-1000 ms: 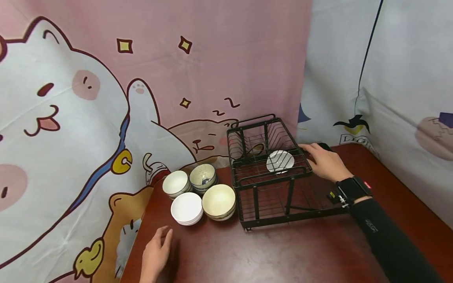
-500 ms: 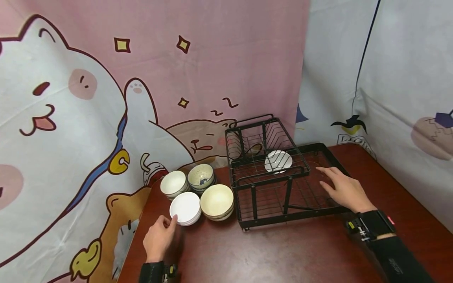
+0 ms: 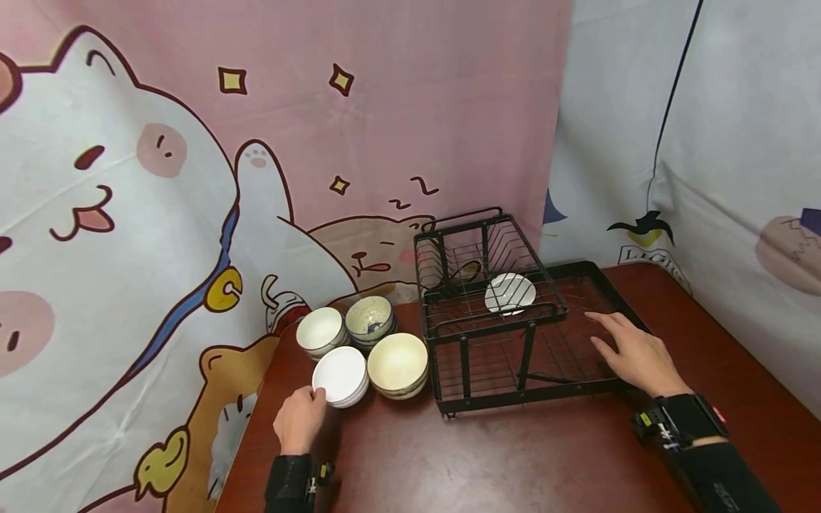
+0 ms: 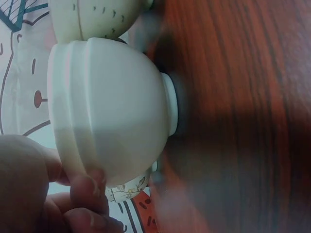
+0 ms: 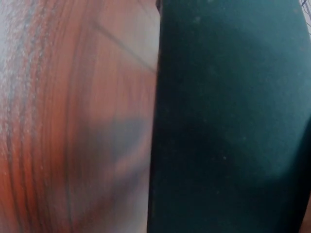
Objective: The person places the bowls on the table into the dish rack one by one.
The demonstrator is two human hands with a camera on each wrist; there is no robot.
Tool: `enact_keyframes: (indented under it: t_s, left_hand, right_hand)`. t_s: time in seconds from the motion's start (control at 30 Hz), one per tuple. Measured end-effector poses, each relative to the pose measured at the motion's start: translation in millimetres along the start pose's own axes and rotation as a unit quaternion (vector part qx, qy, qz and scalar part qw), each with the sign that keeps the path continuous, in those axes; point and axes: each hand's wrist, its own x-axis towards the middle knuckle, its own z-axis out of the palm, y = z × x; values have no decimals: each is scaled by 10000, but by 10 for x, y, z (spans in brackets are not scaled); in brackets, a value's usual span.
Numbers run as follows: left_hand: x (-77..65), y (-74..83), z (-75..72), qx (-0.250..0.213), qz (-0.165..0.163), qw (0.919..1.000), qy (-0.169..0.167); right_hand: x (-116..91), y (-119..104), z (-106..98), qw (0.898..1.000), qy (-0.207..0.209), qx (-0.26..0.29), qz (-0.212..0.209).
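Observation:
At the table's left, a stack of plain white bowls (image 3: 340,374) stands upright. My left hand (image 3: 300,419) pinches the near left rim of this stack, the thumb over the edge and curled fingers (image 4: 87,191) against the outside. Which of the nested bowls the fingers hold is hard to tell. My right hand (image 3: 641,358) hovers with loosely spread fingers over the right side of the black dish rack (image 3: 490,335), holding nothing. One white bowl (image 3: 509,293) sits tilted in the rack's upper tier. The right wrist view shows the rack's dark side wall (image 5: 228,116) close up.
Beside the white stack are a cream bowl stack (image 3: 398,363), a speckled blue-patterned bowl stack (image 3: 370,320) and another pale bowl stack (image 3: 321,331). They stand close together, left of the rack. A printed curtain (image 3: 385,142) hangs behind the brown table (image 3: 487,456).
My left hand has moved forward to the white bowl stack and now pinches its rim. The right hand has drawn back from the rack's upper tier toward the near right.

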Motion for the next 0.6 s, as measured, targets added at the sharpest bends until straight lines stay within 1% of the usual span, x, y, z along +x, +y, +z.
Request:
enact_keyframes:
  t_s: [0.07, 0.23, 0.33, 0.43, 0.5, 0.6]
  left_hand:
    - [2, 15, 6, 93, 53, 9999, 7]
    - [-7, 52, 5, 221, 237, 9993, 186]
    - [-16, 75, -13, 277, 327, 9987, 259]
    - [-15, 88, -37, 314, 363, 9985, 263]
    - [-17, 89, -52, 312, 373, 9985, 242]
    - [-17, 106, -95, 270, 431, 9982, 303]
  right_hand:
    - [-1, 3, 5, 10000, 2, 25, 13]
    - [14, 0, 12, 10000, -22, 8, 78]
    - [20, -8, 11, 9999, -63, 10, 149]
    - [28, -17, 8, 9997, -102, 5, 212]
    - [33, -22, 6, 9996, -125, -6, 247]
    - [38, -24, 3, 9995, -154, -26, 268]
